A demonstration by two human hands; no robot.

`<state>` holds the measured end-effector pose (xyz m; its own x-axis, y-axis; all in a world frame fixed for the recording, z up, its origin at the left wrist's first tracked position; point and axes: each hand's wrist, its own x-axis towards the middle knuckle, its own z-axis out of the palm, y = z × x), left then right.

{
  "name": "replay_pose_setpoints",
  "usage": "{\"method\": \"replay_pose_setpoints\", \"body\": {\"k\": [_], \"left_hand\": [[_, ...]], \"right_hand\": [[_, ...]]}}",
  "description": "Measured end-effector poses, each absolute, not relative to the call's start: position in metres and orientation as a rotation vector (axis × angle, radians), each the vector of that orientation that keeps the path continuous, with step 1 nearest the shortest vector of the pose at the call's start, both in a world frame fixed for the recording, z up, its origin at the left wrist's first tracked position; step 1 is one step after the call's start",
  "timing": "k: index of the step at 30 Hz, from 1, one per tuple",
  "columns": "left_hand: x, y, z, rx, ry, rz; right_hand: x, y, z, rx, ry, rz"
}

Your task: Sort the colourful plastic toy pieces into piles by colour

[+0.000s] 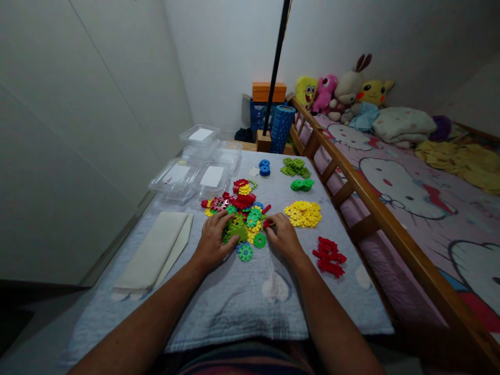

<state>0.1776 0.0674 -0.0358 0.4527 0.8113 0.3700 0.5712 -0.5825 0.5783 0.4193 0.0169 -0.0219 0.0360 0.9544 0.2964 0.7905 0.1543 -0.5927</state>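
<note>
A mixed heap of plastic snowflake pieces (244, 208) in red, yellow, green and blue lies in the middle of a pale blue cloth (234, 297). My left hand (213, 242) rests at the heap's near left edge, fingers curled on green pieces. My right hand (283, 234) is at the heap's near right edge, its fingertips pinching a small red piece (267, 224). Sorted piles lie around: yellow (303, 213), red (329, 256), light green (295, 166), bright green (302, 184) and blue (264, 166).
Clear plastic lidded boxes (195, 169) stand at the far left of the cloth. A folded white cloth (156, 250) lies at the left. A wooden bed rail (371, 219) runs along the right, with a bed and plush toys (344, 88) behind. A black pole (275, 67) rises at the back.
</note>
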Motion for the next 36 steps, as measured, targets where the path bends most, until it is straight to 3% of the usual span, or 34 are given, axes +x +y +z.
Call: {"method": "replay_pose_setpoints", "body": {"k": [11,21,28,36], "left_hand": [[0.176,0.069,-0.040,2.323,1.180,0.937],[0.176,0.072,-0.041,2.354,1.171,0.962],[0.174,0.073,-0.043,2.367,1.186,0.949],[0.174,0.072,-0.043,2.336,1.192,0.944]], "right_hand": [[0.496,-0.031,0.026,-1.812,-1.693,0.296],[0.559,-0.105,0.014,-2.063,-1.704,0.374],[0.562,-0.118,0.004,-2.134,-1.719,0.360],[0.520,-0.095,0.042,-2.012,-1.700,0.259]]}}
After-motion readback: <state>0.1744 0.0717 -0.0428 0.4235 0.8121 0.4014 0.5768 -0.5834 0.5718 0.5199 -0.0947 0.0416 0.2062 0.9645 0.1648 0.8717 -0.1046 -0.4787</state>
